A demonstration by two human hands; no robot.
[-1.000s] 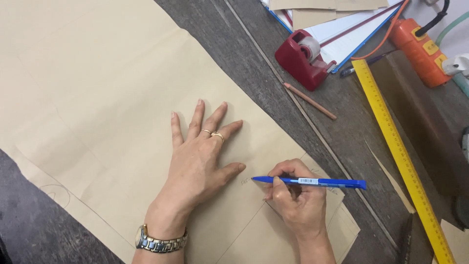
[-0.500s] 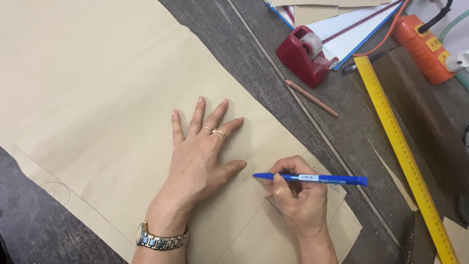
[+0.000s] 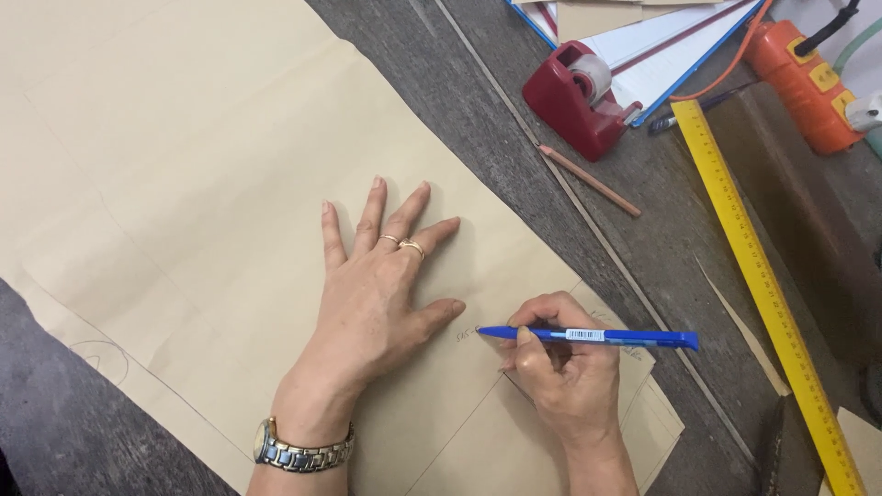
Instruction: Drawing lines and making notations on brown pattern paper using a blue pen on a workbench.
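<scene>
From the head view, the left hand lies spread flat on matte tan pattern paper. Beside its thumb, the right hand pinches a glossy blue pen, tip on the paper. A few small marks stand there; much of the sheet is unmarked. Beyond the right hand lies a rigid yellow ruler.

Left hand lies flat, palm down, fingers spread wide, two rings on them and a metal watch at the wrist. Right hand is curled tight in a writing grip, knuckles up, wrist bent inward.
</scene>
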